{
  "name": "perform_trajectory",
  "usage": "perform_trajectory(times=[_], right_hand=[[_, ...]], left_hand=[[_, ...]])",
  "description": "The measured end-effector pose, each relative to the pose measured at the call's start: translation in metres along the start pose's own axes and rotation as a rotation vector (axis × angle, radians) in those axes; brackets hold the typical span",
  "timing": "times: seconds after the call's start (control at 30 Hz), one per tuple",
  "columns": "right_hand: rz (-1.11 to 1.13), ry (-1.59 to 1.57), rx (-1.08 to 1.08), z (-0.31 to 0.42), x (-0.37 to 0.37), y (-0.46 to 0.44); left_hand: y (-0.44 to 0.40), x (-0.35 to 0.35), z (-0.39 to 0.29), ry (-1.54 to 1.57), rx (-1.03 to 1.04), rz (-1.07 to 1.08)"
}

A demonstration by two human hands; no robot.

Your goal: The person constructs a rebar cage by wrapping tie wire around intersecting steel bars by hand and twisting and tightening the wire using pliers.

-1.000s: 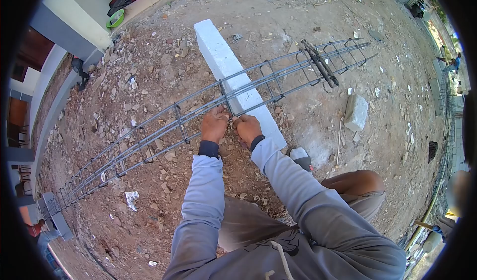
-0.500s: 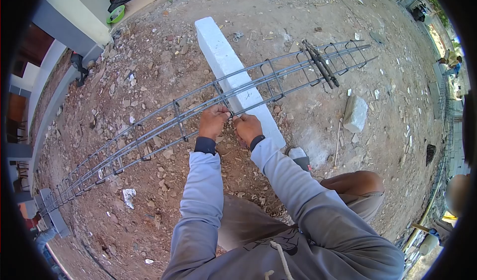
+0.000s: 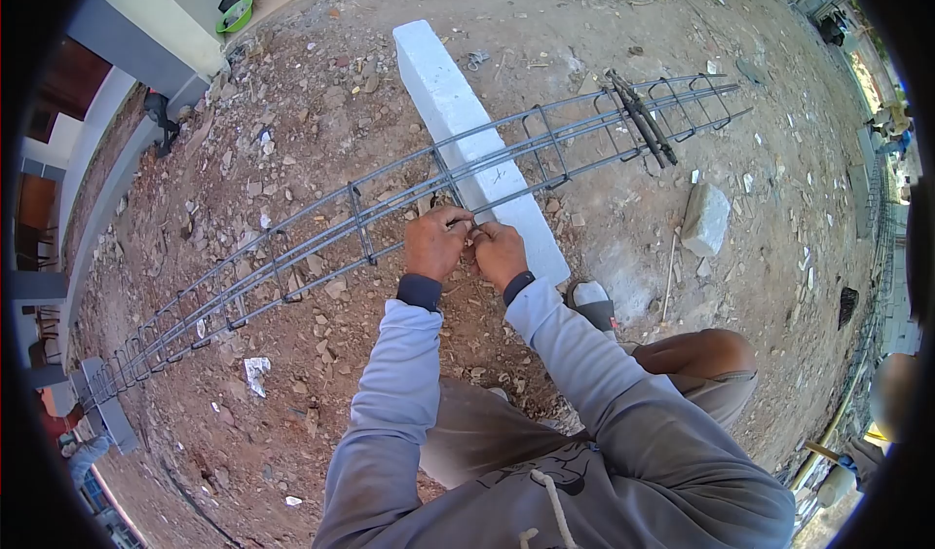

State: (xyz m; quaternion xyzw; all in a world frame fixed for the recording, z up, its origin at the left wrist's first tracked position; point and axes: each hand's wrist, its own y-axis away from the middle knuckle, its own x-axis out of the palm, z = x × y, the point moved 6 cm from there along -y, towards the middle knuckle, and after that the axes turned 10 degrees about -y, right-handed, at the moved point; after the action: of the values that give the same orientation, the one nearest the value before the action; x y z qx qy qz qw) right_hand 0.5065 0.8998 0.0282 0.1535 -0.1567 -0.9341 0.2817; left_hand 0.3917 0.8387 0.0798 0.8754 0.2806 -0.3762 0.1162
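Observation:
A long steel rebar cage [image 3: 458,173] lies slantwise across a pale, beam-like block [image 3: 458,101], with thin stirrups around its bars. At the cage's near bar, beside the block's left edge, my left hand [image 3: 435,244] is closed in a pinch. My right hand [image 3: 500,254] is closed too, its fingertips meeting those of the left. Whatever the fingers hold is too small and too covered to make out. Short dark rods [image 3: 640,117] lie across the cage's far right part.
Rubble covers the ground around the cage. A rough concrete chunk [image 3: 705,219] lies right of the block, with a thin stick [image 3: 671,274] beside it. The cage's far left end rests on a grey block [image 3: 115,417]. A green basin [image 3: 235,15] stands near the wall.
My hands have come closer together and slightly nearer my body, fingertips now meeting. The view has shifted a little; the cage and block appear to lie as before.

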Motion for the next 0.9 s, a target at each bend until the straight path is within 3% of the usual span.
perform_trajectory(times=[0.2, 0.27, 0.47, 0.6, 0.8, 0.9], right_hand=[[-0.041, 0.377, -0.425, 0.032, 0.001, 0.048], [-0.023, 0.427, -0.449, 0.037, 0.005, 0.051], [0.016, 0.511, -0.466, 0.047, 0.01, 0.055], [0.059, 0.601, -0.44, 0.055, 0.015, 0.059], [0.292, 0.803, -0.635, 0.089, 0.024, 0.045], [0.177, 0.815, -0.659, 0.105, 0.018, 0.018]], left_hand=[[0.006, 0.001, -0.012, -0.219, 0.189, -0.079], [0.007, -0.001, -0.014, -0.263, 0.205, -0.071], [0.002, -0.001, 0.008, 0.083, 0.045, 0.006], [-0.003, 0.001, 0.009, 0.05, -0.048, -0.014], [-0.008, 0.004, 0.022, 0.201, -0.122, -0.041], [-0.009, 0.003, 0.03, 0.176, -0.146, -0.043]])
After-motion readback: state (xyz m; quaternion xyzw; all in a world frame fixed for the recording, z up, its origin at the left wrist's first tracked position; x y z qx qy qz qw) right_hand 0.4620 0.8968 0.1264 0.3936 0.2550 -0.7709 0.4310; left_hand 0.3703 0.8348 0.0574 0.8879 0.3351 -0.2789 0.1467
